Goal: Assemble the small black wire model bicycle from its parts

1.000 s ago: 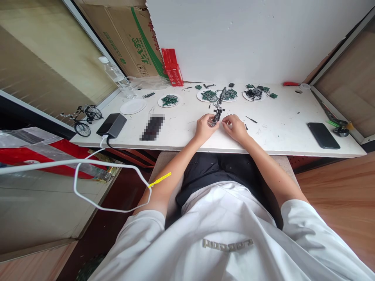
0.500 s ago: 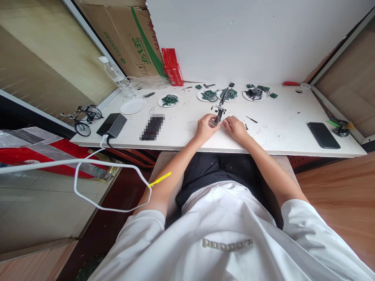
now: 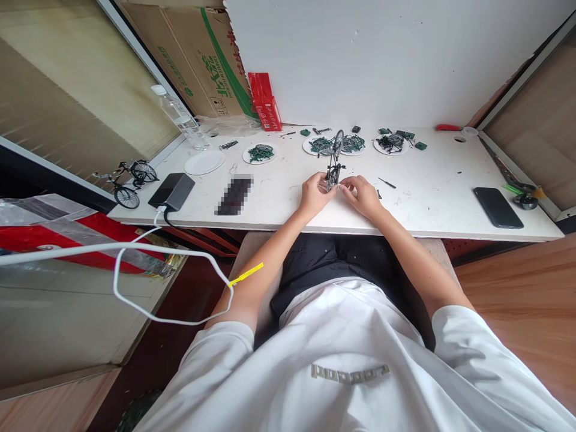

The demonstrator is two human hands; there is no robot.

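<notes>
Standing bicycle: one small black bicycle (image 3: 127,183), well apart to the left of my grip.
Dark box: one block (image 3: 171,192), left of my grip, a white cable (image 3: 157,217) plugged into its near end.
Bottle: one clear bottle (image 3: 182,120), leaning, far left beyond my grip.
Plates on the left: two, a plain white plate (image 3: 204,163) and, nearer my grip, a plate of green parts (image 3: 245,158).
Red carton: one (image 3: 265,105), beyond my grip and to its left.
Left hand: my fingers (image 3: 314,193) close around the lower end of one held bicycle (image 3: 333,173), which points up and away from me.
Plates beyond: two plates of green parts (image 3: 306,148), straight past my grip.
Right hand: my fingertips (image 3: 345,185) bunch narrowly just beside the bicycle's lower end; I cannot tell whether they pinch anything.
Thin tool: one (image 3: 387,183), near my right hand, on its right.
Dark-parts plate: one (image 3: 377,148), beyond and right of my grip.
Phone: one black phone (image 3: 498,207), well apart to the right.
</notes>
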